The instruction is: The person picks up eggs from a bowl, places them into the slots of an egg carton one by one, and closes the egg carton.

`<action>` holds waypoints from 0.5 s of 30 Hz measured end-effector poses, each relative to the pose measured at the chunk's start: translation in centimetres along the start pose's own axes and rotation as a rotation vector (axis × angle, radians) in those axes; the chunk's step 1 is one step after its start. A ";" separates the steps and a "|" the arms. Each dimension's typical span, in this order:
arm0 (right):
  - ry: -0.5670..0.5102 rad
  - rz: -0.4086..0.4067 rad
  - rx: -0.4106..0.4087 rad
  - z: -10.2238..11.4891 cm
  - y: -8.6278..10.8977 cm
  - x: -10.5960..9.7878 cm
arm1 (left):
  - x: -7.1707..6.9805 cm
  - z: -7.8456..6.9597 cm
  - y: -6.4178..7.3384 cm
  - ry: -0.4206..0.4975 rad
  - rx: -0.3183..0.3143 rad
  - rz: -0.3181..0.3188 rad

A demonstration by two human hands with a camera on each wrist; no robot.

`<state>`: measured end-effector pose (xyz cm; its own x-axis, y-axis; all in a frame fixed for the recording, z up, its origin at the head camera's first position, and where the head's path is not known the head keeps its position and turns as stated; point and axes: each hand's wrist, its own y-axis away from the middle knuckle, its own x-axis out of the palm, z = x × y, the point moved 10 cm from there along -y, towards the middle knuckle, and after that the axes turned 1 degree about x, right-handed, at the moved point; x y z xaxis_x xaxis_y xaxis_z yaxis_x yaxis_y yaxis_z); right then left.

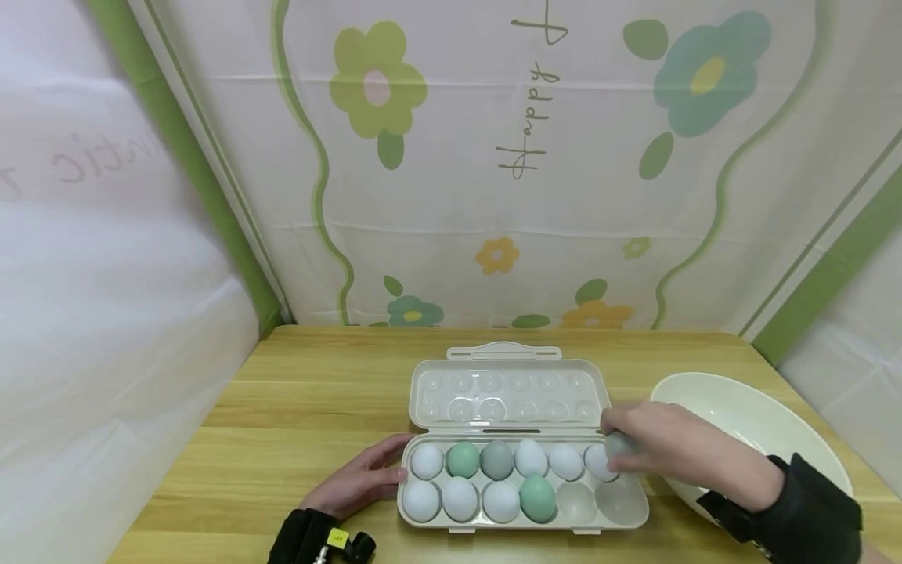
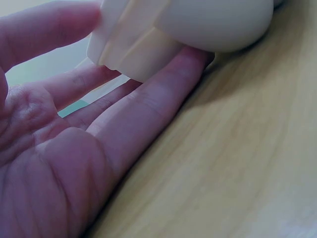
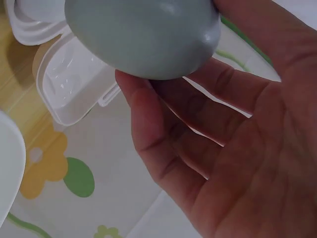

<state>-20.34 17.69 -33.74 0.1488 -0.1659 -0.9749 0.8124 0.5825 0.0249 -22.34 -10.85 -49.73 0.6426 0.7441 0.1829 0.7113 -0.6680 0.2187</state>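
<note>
A white plastic egg carton (image 1: pixel 523 523) lies with its lid folded back on the wooden table. White, green and grey eggs sit in its two rows; two wells at the front right show their bare bottoms. My left hand (image 1: pixel 359 479) grips the carton's left end, thumb against the rim and fingers along the side, one finger (image 2: pixel 143 106) low under the edge. My right hand (image 1: pixel 665 439) holds a grey-green egg (image 3: pixel 143 37) between thumb and fingers. It hovers over the carton's right end, overlapping a white egg (image 1: pixel 597 462) in the back row.
A large white bowl (image 1: pixel 712 392) stands at the right, partly behind my right forearm. The open lid (image 1: pixel 507 395) extends toward the back of the wooden table (image 1: pixel 317 384). A flower-printed cloth (image 1: pixel 437 196) hangs behind the table, with cloth walls at both sides.
</note>
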 end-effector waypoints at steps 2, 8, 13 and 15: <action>-0.009 0.001 -0.012 0.3 -0.2 0.3 | 0.0 -0.1 0.0 -0.002 0.000 0.002; -0.050 0.025 -0.059 1.1 -0.9 1.6 | -0.1 0.0 0.0 0.006 -0.004 0.008; -0.091 0.045 -0.096 2.1 -1.2 2.5 | -0.1 0.1 -0.1 0.008 -0.002 0.011; -0.095 0.046 -0.100 2.4 -1.3 2.8 | -0.1 0.2 -0.1 0.006 0.000 0.010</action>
<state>-19.59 14.60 -35.95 0.2409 -0.2092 -0.9477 0.7443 0.6665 0.0421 -22.44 -10.87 -49.92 0.6477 0.7376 0.1909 0.7051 -0.6752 0.2167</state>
